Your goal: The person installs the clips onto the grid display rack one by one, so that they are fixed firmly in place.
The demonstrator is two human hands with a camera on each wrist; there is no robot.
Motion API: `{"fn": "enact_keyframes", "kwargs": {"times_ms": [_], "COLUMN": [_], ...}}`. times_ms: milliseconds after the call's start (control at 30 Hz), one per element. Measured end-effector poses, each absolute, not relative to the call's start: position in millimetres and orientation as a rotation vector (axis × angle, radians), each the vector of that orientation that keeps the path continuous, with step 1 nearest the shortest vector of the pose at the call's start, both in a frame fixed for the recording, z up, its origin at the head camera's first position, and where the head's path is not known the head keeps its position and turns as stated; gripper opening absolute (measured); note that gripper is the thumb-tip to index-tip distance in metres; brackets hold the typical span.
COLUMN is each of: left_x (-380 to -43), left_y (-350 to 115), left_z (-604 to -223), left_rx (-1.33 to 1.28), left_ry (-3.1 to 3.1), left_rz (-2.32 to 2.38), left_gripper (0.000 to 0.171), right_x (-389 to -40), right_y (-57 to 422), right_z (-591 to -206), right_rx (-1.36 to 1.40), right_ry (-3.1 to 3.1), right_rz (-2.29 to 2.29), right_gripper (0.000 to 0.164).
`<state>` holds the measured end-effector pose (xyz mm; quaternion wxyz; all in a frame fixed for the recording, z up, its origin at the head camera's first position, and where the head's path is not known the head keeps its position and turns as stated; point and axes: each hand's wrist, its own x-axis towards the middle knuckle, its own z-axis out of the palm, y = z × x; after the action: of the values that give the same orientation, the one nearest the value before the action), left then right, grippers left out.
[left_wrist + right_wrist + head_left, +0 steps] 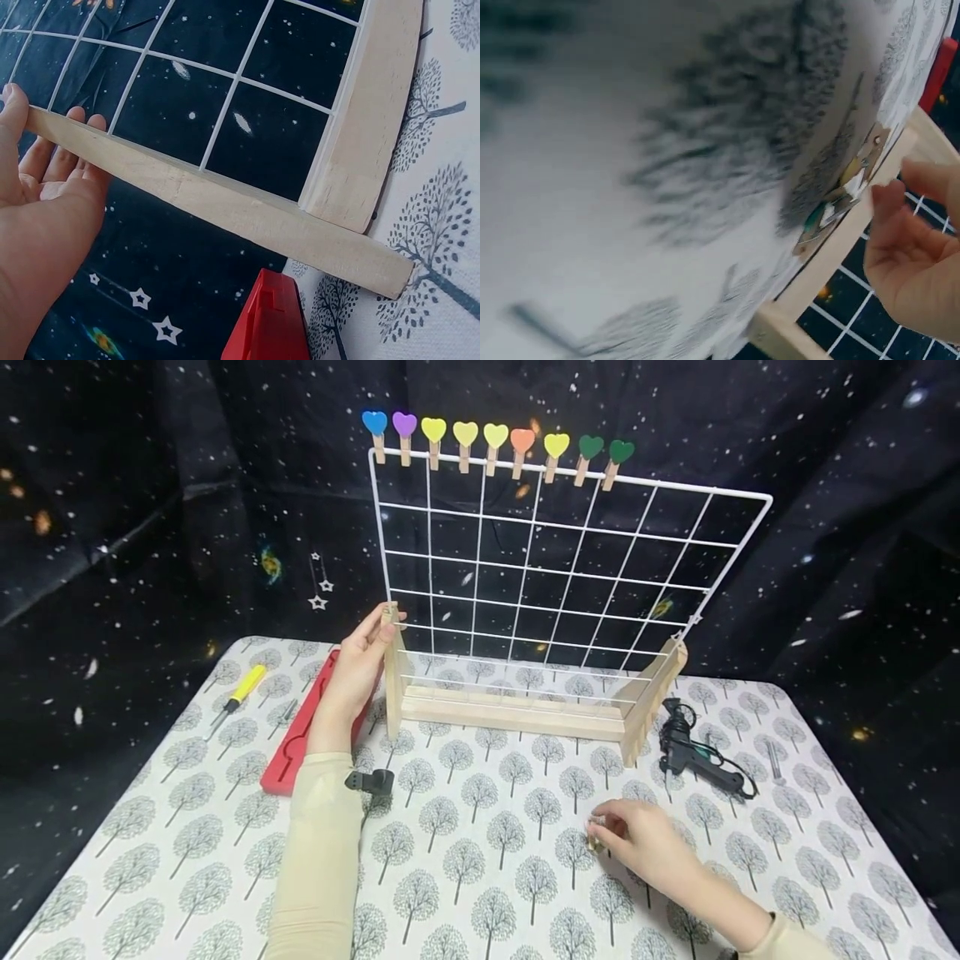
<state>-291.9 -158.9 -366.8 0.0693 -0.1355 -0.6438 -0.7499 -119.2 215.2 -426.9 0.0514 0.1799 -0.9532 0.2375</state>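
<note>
My left hand (358,664) grips the left upright (393,681) of a wooden stand; in the left wrist view the thumb and fingers lie on either side of it. The stand carries a white wire grid (517,564), which leans back. Heart-topped wooden clothespins, among them a blue one (375,424) and a dark green one (621,452), are clipped along its top bar. Low over the cloth, my right hand (641,839) pinches a small brown flat piece (866,154) with yellow, white and green bits. Its exact kind cannot be made out.
A red tray (288,756) lies beside my left forearm, with a yellow-handled screwdriver (243,689) further left. At the right sits a black glue gun (697,760) with its coiled cord. The tree-print cloth (465,860) covers the table; a dark starry backdrop hangs behind.
</note>
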Motion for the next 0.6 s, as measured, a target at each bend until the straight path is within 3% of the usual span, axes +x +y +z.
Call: {"fn": "enact_keyframes", "kwargs": {"times_ms": [267,600], "left_x": [-281,-281], "left_y": [-154,-156], "left_z": [-358,-358], "left_rx": [-0.418,-0.397], "left_ry": [-1.977,-1.978], "left_rz": [-2.225,-2.220], "left_gripper": [0.050,0.052], "right_x": [-122,-126], "right_y": [200,196], "right_z": [-427,-423], "right_rx": [0.411,0.605], "right_ry": [-3.017,-3.073], "right_rz": [0.638,0.695], "right_gripper": [0.016,0.014]}}
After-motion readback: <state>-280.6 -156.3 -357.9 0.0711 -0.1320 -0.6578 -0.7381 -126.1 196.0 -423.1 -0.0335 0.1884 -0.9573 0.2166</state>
